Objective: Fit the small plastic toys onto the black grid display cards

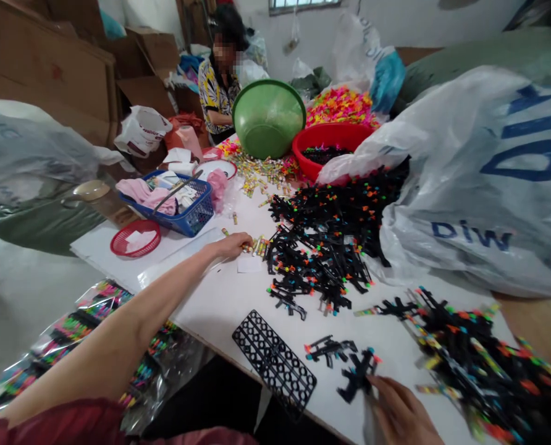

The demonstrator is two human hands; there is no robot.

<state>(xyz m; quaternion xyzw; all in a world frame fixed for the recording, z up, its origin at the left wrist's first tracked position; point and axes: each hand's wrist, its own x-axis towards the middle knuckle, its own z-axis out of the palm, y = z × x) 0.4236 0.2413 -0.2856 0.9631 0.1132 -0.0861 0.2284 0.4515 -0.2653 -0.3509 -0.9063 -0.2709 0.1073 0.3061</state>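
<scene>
My left hand point(233, 245) reaches to the middle of the white table, its fingers closed over small yellow printed tubes point(259, 247) beside a heap of black toy guns point(322, 241). At the front edge, my right hand point(403, 411) has its fingertips on a black toy gun point(357, 374) with an orange tip. Another toy gun point(332, 350) lies just left of that one. A black plastic grid tray point(275, 360) rests near the table edge between my arms. To the right of my right hand is a pile of toy guns with tubes point(488, 364).
A blue basket point(196, 210) with cloths and a red basket point(136, 252) stand left. Behind are a green basin point(270, 117), a red tub point(303, 148) and a seated person point(217, 93). A large white sack point(479, 204) bulges over the right side.
</scene>
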